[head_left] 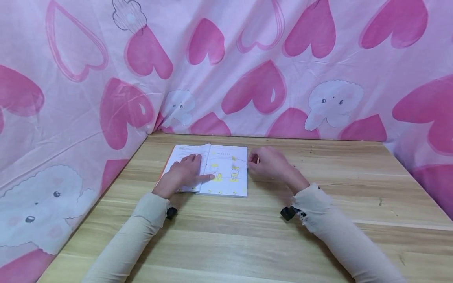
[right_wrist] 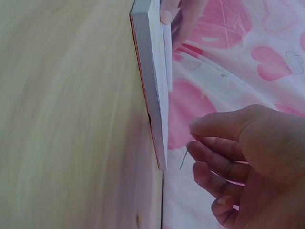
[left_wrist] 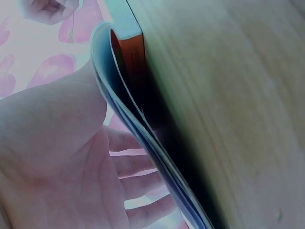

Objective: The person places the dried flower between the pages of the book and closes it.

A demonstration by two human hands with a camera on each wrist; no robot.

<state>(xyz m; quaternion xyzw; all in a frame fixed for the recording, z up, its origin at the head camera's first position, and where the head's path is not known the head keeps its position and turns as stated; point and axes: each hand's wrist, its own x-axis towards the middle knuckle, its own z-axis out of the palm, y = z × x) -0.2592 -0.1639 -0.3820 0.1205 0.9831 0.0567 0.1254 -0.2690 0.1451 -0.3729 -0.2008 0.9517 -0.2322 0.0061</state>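
Observation:
An open book (head_left: pixel 230 184) with an orange cover edge lies on the wooden table, its right page printed with yellow-coloured cartoon figures. My left hand (head_left: pixel 185 171) rests on the raised left pages, fingers outstretched and thumb reaching onto the right page. In the left wrist view those pages (left_wrist: pixel 143 138) curve up against the palm. Just off the book's right edge, my right hand (head_left: pixel 269 162) pinches a thin needle-like piece (right_wrist: pixel 183 159) between thumb and index finger. It points toward the book; its exact kind is too small to tell.
The wooden table (head_left: pixel 226 236) extends around the book on all sides. Behind it and at the left hangs a pink cloth (head_left: pixel 212 90) with hearts and white cartoon animals. A black strap mount (head_left: pixel 288 213) sits at the right wrist, another at the left.

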